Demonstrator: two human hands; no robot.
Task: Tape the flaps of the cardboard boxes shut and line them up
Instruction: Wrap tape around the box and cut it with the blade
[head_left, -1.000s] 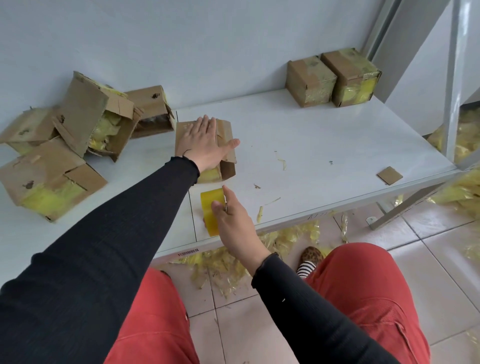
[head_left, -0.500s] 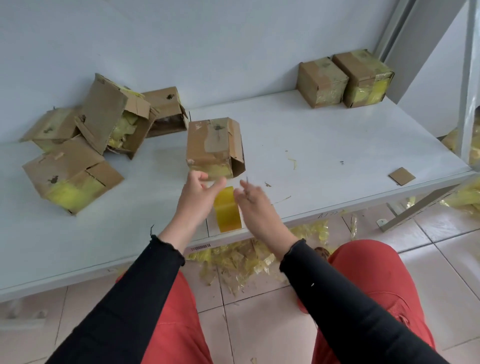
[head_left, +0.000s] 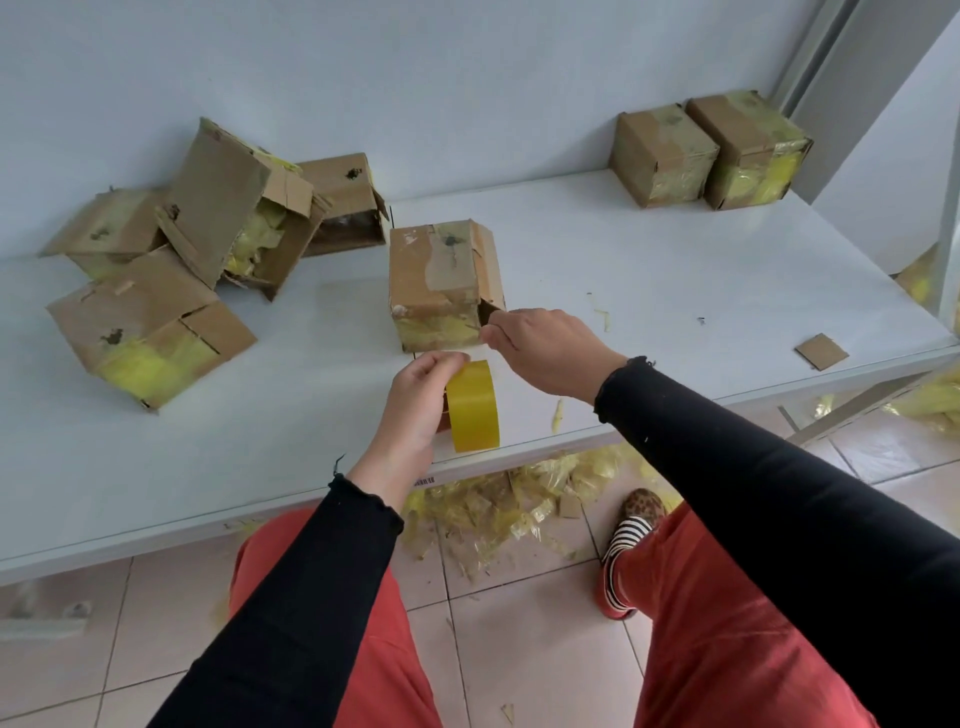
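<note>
A worn cardboard box (head_left: 441, 275) stands mid-table, its right flap loose. Just in front of it, my left hand (head_left: 418, 402) grips a yellow tape roll (head_left: 474, 408) held on edge near the table's front. My right hand (head_left: 545, 348) is up beside the box's lower right corner, with thumb and fingers pinched on what looks like the tape's thin free end, which is hard to make out. Two taped boxes (head_left: 665, 156) (head_left: 748, 150) sit side by side at the back right. Several open boxes (head_left: 150, 332) lie jumbled at the left.
The white table (head_left: 649, 291) backs onto a wall. A small cardboard scrap (head_left: 822, 352) lies near its right edge. Yellow tape scraps (head_left: 519, 499) litter the tiled floor under the front edge, by my knees. A metal post stands at the far right.
My left hand left the top of the box and came back to grip the roll. My right hand let go of the roll and rose toward the box's right corner, pinching.
</note>
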